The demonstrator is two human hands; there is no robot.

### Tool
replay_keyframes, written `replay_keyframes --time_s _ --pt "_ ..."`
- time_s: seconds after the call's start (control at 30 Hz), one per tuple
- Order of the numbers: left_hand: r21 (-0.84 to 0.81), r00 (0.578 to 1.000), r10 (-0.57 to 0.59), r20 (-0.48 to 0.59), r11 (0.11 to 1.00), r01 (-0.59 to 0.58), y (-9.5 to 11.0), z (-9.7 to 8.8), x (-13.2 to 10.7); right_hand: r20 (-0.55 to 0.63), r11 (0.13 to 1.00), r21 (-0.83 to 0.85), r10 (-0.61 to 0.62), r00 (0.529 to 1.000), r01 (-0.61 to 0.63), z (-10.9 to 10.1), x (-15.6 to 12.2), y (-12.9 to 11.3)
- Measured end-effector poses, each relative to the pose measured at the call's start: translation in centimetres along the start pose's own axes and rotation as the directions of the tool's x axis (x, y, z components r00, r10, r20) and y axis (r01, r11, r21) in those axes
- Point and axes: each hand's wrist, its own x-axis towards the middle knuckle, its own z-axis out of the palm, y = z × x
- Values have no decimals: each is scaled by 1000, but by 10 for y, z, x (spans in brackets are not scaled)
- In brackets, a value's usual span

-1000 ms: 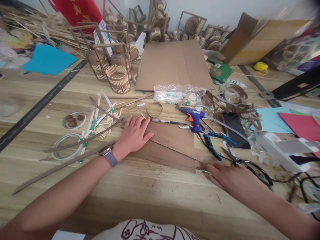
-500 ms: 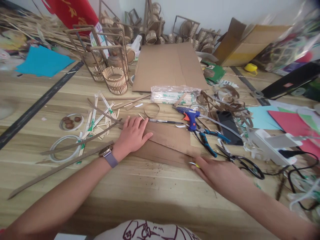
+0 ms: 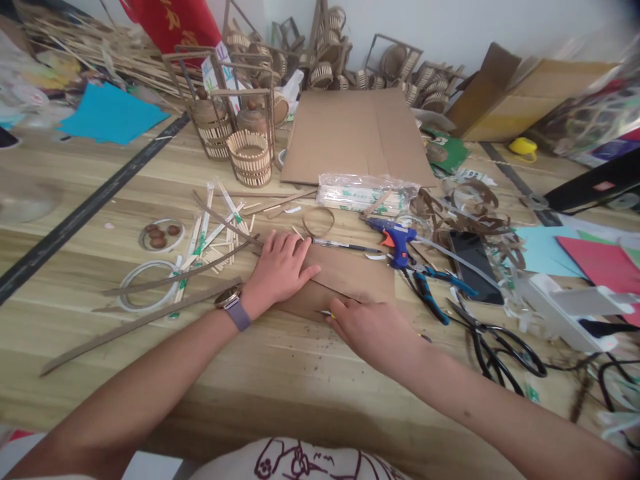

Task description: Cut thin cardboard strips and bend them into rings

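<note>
Cardboard [image 3: 357, 268] takes centre stage on the desk [image 3: 240, 393], its layers overlapping, and that's our clock's hub. Left hand [image 3: 283, 267] sits flat over its ten o'clock end, fingers loosely spread, gripping nothing. Right hand [image 3: 375, 327] works at the six o'clock edge, fingers clenched around a small cutter [image 3: 327, 314], blade pointing to nine; whether it touches the board, I can't tell.

Now the containers! Out at ten o'clock, a white ring [image 3: 183, 235] corrals a cluster of brown balls [image 3: 158, 239]. Eleven o'clock: an open-topped slatted basket [image 3: 250, 160] stands upright, just in front of knob-lidded baskets [image 3: 213, 130] in tall wooden frames. Swing to one o'clock, where a clear plastic packet [image 3: 373, 181] holds paper-wrapped sticks [image 3: 350, 197]. Glue gun [image 3: 397, 241] at two. Farther off, between one and two, a carton [image 3: 530, 100] gapes, flaps up, its contents hidden.
</note>
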Motion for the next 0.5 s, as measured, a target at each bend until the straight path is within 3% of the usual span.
replay_keyframes --time_s 0.5 --pt "15 1000 3 -9 1000 -3 1 0 -1 46 999 -34 0 999 1 -6 -2 -3"
